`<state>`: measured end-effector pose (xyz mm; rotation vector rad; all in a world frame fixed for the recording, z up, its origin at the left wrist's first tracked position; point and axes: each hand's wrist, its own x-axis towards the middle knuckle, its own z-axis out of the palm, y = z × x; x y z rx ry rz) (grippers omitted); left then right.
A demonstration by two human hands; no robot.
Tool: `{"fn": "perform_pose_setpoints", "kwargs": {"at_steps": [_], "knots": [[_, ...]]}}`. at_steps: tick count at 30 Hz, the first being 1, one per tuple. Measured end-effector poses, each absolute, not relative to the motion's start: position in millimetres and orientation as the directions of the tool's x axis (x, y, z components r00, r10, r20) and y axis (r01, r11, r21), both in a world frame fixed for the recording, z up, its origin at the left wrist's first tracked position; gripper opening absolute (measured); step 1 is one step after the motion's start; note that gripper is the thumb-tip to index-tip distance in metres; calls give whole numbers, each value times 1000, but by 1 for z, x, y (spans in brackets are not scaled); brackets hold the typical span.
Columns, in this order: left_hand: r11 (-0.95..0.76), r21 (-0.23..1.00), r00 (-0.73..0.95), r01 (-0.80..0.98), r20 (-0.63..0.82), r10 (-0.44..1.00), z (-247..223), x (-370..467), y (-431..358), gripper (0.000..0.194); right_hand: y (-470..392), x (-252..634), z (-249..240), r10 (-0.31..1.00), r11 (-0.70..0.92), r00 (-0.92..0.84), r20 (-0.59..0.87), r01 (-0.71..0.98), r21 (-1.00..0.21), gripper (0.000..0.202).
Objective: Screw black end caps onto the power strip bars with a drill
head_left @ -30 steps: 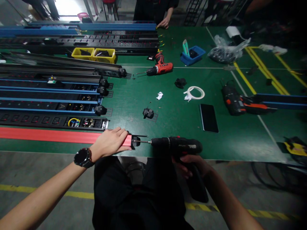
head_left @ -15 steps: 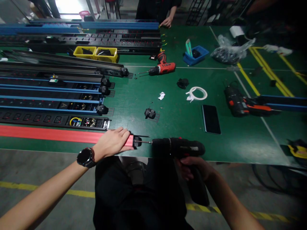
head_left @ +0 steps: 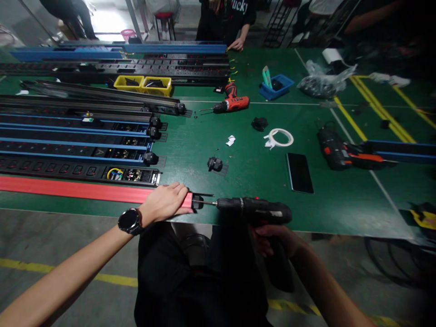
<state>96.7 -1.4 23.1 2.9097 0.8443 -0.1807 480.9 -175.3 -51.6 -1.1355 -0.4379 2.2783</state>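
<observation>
Pressing red strip (head_left: 85,191), left hand (head_left: 165,203); right hand (head_left: 272,237) apparently grips drill (head_left: 257,211).

Dim scene; bright glare top left; right edge dark; wide-angle distortion at edges.

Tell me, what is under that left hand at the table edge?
The left hand lies flat on the end of a long red strip, beside its black end cap, which the black drill in the right hand meets. The strip's surface below the palm is covered.
</observation>
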Motion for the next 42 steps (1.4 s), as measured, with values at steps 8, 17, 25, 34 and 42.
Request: {"fn": "perform_pose_setpoints", "kwargs": {"at_steps": [8,17,25,34,42], "knots": [[-838,74,839,540,-124,530,26,96,-4,57,-170,473,-50,630,-771,-576,-521,-381,-511,26],[-841,84,843,535,-124,523,25,96,-3,58,-173,473,-55,633,-768,-580,-513,-383,-514,24],[-841,79,844,535,-102,527,28,92,-6,61,-180,479,-45,685,-723,-513,-517,-391,-569,34],[-839,153,845,522,41,533,34,86,-13,69,-178,500,-46,909,-405,-188,-371,-604,-687,41],[-580,182,494,794,362,790,9,-8,-43,55,-143,471,-48,922,-367,-153,-357,-644,-671,31]]}}
